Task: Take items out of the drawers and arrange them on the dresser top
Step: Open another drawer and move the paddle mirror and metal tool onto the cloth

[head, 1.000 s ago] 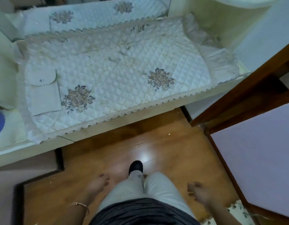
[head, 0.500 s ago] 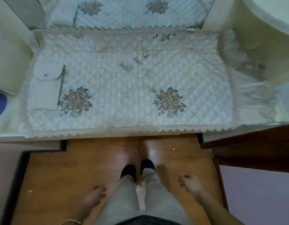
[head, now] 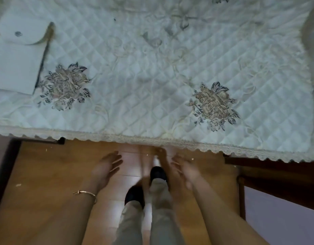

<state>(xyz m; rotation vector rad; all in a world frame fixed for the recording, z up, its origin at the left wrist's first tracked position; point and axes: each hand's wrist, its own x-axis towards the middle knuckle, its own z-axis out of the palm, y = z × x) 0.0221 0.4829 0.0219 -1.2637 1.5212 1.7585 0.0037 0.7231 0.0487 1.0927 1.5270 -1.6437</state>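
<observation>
Your left hand [head: 106,167] and right hand [head: 183,169], fingers spread and empty, sit below the white quilted lace-edged cover [head: 152,76], likely reaching for drawers.

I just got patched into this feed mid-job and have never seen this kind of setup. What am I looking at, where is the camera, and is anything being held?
There is no machine here: a person works with two bare hands, and the single camera sits on their head, looking forward and down. So you see their own arms, legs and dark shoes from above.

The left hand, with a thin bracelet on its wrist, and the right hand reach forward over the wooden floor, just short of the dresser's front edge. Both are open and hold nothing; the right one is blurred by motion.

The dresser top is covered by a white quilted cloth with a lace edge and embroidered flowers. At its far left lies a white pouch with a snap flap. No drawer is visible in this picture.
</observation>
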